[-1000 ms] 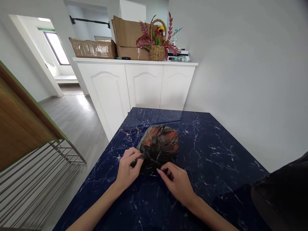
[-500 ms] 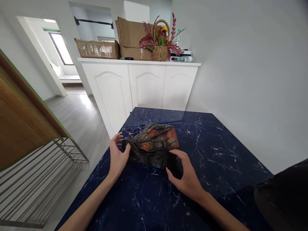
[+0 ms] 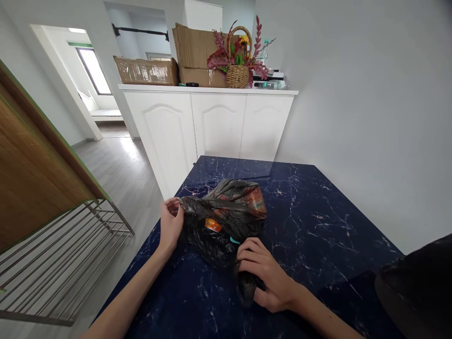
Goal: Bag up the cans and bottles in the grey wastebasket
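A thin black plastic bag lies on the dark blue marbled table. Its mouth gapes toward me, and inside shows an orange-topped item beside a small teal edge. Red and orange packaging shows through the film at the bag's right end. My left hand pinches the bag's left edge between thumb and fingers. Gathered black film is wrapped in the curled fingers of my right hand, at the near right side of the bag.
Behind the table stands a white cabinet bearing cardboard boxes, a flower basket and bottles. A metal rack is on the left. Something black sits at the lower right.
My right hand has closed on the bag and pulled its near side toward me and down. The bag's mouth has widened, showing the orange-topped item. My left hand's fingers have drawn together.
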